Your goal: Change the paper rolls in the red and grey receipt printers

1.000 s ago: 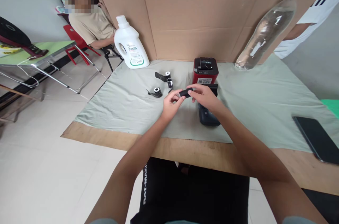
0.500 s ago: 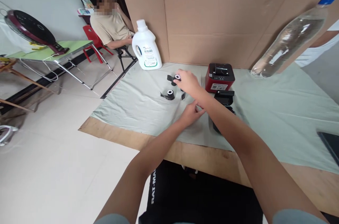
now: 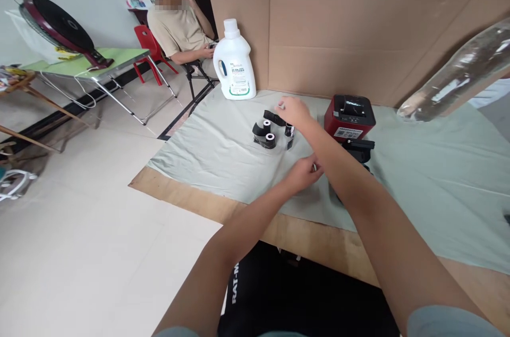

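Note:
Three small black rolls with white cores (image 3: 271, 138) lie close together on the grey-green cloth (image 3: 223, 151), one trailing a loose black strip (image 3: 274, 116). My right hand (image 3: 294, 111) hovers just behind and right of them. Its fingers are loosely spread and point left at the strip, and I see nothing in them. My left hand (image 3: 305, 172) hangs nearer to me, under my right forearm, with the fingers curled in a pinch; what they hold is hidden. A red label printer (image 3: 349, 116) stands to the right. A black device (image 3: 360, 148) in front of it is partly hidden by my right arm.
A white detergent jug (image 3: 234, 63) stands against the cardboard wall (image 3: 319, 23). A clear plastic bottle (image 3: 454, 82) leans at the right. The wooden table edge (image 3: 191, 199) runs near me. A seated person (image 3: 179, 28), a green folding table (image 3: 87, 63) and a red chair are to the left.
My right hand left the black piece it shared with the left hand and reached out to the rolls. The rolls now lie closer together. My head turned left.

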A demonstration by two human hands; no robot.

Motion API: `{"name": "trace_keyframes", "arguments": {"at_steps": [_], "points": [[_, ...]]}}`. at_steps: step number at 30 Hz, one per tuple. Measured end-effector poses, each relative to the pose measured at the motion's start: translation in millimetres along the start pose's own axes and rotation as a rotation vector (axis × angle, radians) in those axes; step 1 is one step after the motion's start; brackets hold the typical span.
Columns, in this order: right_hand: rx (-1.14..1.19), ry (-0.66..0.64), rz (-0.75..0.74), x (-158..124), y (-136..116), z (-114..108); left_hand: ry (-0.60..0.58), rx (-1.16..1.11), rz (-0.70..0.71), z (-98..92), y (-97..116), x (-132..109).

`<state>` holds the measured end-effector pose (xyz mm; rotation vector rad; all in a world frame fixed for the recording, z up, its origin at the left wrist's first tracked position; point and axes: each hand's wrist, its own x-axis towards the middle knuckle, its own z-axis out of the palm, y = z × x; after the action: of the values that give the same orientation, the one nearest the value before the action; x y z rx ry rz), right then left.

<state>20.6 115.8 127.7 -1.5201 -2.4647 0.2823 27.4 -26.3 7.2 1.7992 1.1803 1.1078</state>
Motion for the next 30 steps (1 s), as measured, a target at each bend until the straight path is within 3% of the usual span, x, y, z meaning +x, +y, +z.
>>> {"name": "trace_keyframes", "arguments": {"at_steps": [4,6,9,13,16,18,22,25,30], "points": [[-0.070,-0.167,-0.005,-16,23,5,-0.037,0.013,-0.027,-2.5,7,-3],[-0.079,-0.184,-0.022,-26,31,11,-0.041,0.042,-0.038,-2.5,9,-2],[0.009,-0.071,-0.028,-41,44,10,-0.032,0.057,-0.020,-3.6,9,-2],[0.523,0.227,0.012,-77,68,-11,-0.005,0.043,0.000,-6.7,9,-3],[0.865,0.288,0.023,-126,93,-30,0.023,0.050,-0.011,-8.0,9,-4],[0.960,0.272,-0.003,-163,115,-38,0.032,0.064,-0.013,-7.9,9,-5],[0.975,0.235,-0.020,-219,170,-37,0.012,0.122,0.007,-6.4,11,-7],[0.913,0.232,0.004,-233,203,-27,-0.003,0.143,0.011,-5.6,12,-7],[0.631,0.182,-0.061,-228,211,-17,-0.005,0.140,-0.009,-7.3,12,-8]]}}
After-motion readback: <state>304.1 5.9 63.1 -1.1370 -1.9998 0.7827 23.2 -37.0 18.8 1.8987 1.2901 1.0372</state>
